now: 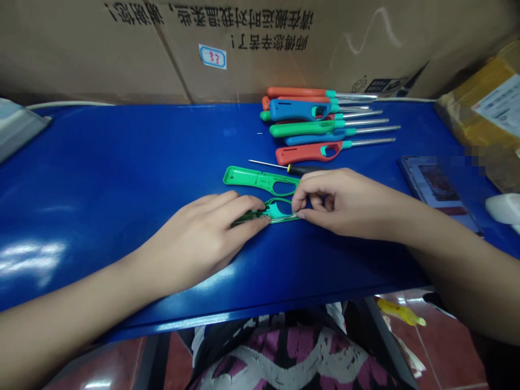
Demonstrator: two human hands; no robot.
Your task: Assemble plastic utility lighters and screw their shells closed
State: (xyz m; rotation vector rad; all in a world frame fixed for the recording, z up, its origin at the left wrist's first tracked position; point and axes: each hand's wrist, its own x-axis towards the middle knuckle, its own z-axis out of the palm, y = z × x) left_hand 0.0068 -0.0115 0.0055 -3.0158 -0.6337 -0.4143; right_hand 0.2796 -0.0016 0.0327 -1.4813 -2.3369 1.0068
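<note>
My left hand (pixel 203 238) lies flat over the left part of a green lighter body (pixel 278 211) on the blue table (pixel 122 179), fingers pressing it down. The right hand (pixel 345 203) pinches the same green piece at its right end, fingers curled together. Just behind them lies a separate green lighter shell half (pixel 260 180), hollow side up. A thin screwdriver (pixel 284 166) with a black handle lies beside that shell, partly hidden by my right hand.
Several assembled long-nosed lighters (pixel 320 122) in orange, blue, green and red are piled at the back. A phone (pixel 436 189) lies at right, a brown parcel (pixel 483 103) beyond it. Cardboard boxes (pixel 244 43) wall the back. The table's front edge is near my lap.
</note>
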